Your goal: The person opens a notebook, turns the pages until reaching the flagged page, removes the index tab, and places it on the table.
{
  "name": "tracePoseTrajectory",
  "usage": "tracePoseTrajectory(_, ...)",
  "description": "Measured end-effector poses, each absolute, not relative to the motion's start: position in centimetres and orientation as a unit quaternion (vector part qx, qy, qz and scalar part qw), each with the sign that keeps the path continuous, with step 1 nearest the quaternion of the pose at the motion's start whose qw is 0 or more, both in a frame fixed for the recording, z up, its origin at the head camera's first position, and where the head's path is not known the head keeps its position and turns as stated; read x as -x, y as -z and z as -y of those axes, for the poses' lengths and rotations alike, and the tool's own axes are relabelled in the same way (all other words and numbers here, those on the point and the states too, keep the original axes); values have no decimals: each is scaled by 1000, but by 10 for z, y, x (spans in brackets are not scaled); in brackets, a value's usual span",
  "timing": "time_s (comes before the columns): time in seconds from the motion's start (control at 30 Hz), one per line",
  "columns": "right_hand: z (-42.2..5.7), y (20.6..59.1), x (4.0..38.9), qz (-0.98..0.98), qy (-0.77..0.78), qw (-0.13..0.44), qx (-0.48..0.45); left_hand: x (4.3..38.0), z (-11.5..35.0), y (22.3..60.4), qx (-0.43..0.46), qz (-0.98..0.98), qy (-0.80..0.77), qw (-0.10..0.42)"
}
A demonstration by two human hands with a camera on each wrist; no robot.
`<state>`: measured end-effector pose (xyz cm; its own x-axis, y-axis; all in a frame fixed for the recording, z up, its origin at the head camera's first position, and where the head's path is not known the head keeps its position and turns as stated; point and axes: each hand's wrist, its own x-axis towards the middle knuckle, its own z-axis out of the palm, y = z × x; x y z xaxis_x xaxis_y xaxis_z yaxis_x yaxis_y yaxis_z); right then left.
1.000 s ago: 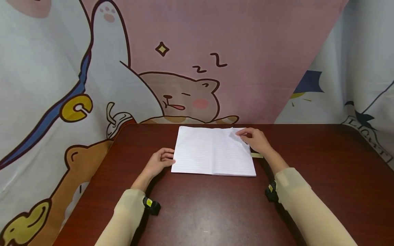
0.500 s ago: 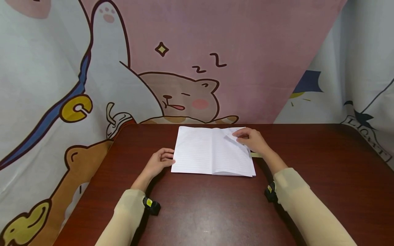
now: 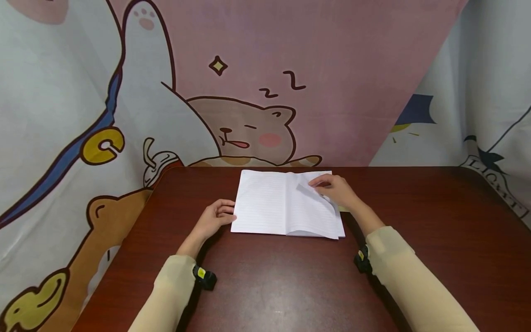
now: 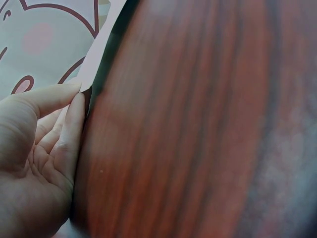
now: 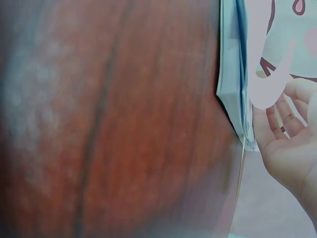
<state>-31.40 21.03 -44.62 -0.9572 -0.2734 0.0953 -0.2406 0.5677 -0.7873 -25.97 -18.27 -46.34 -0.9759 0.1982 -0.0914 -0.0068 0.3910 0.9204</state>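
An open notebook with lined white pages lies flat at the far middle of the table, seen in the head view. My left hand pinches its left edge; in the left wrist view the thumb and a finger meet at the notebook's edge. Between thumb and fingers, my right hand holds the upper right corner of the right-hand page. That page is lifted and bends over to the left, its lower edge bulging up. The right wrist view shows the curled page above the stacked sheets.
A pale yellow strip sticks out past the notebook's right edge. The dark red-brown wooden table ends just behind the notebook, against a cartoon-printed cloth. Black wrist cameras sit on both sleeves.
My right hand has drawn the page corner leftward and a little down, so the page curls more and its lower edge has lifted. The left hand stays in place.
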Motion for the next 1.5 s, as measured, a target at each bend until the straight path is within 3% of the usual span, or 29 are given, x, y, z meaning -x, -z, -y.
tracePoseTrajectory(0.73, -197, 448, 312, -853, 474, 50, 212, 256, 185, 461, -61, -825, -553, 94)
tracePoseTrajectory(1.3, -186, 453, 315, -839, 491, 37, 231, 259, 185, 464, -61, -827, -551, 91)
tracePoseTrajectory(1.5, -179, 452, 313, -842, 488, 7, 232, 251, 178, 444, -61, -829, -546, 103)
